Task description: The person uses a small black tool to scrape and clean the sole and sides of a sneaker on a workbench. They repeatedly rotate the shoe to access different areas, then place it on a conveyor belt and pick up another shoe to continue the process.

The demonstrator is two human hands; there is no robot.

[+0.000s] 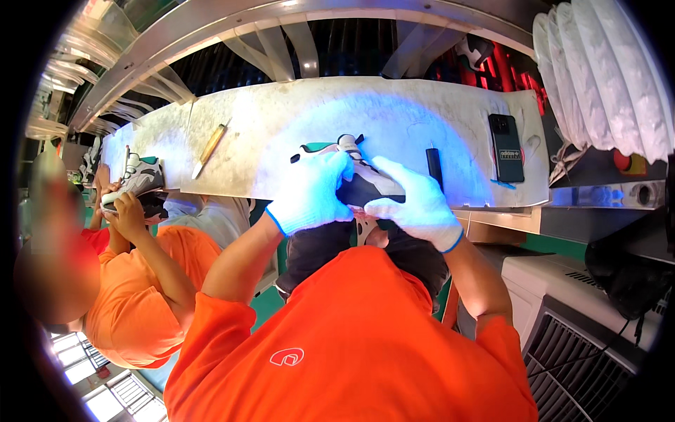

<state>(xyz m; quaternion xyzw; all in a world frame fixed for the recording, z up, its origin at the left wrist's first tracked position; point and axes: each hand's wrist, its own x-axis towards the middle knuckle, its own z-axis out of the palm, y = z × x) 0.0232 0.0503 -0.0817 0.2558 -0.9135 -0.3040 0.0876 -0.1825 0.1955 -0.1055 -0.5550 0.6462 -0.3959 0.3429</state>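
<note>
Standing by the bench, noted a person in an orange shirt [351, 330] seated with both hands gloved in white. The shoe [369, 186], white, grey and black with a green lining, was at the centre of the frame, held between the hands over the near edge of the worktop [246, 165].

Left hand [313, 193]: curled against the shoe's left part, gripping it; some fingertips hidden. Right hand [418, 204]: pinching the shoe's right end, fingers on the far side, thumb on the near side. Hands apart from each other, shoe between.

Blue light fell on gloves and worktop. Just beyond the right hand lay a black rod [434, 167]; farther right, a dark phone [508, 148]. Left of centre, a knife [209, 151] with a yellow handle lay aslant, blade toward the bottom of the frame.

At the frame's left, a co-worker [151, 295], also in orange, held a second shoe [137, 181] in bare hands. Clear strips [301, 49] hung under a metal rail [281, 17] along the top. Upper right: a white ribbed duct [598, 77], a red button [622, 160] below it.
</note>
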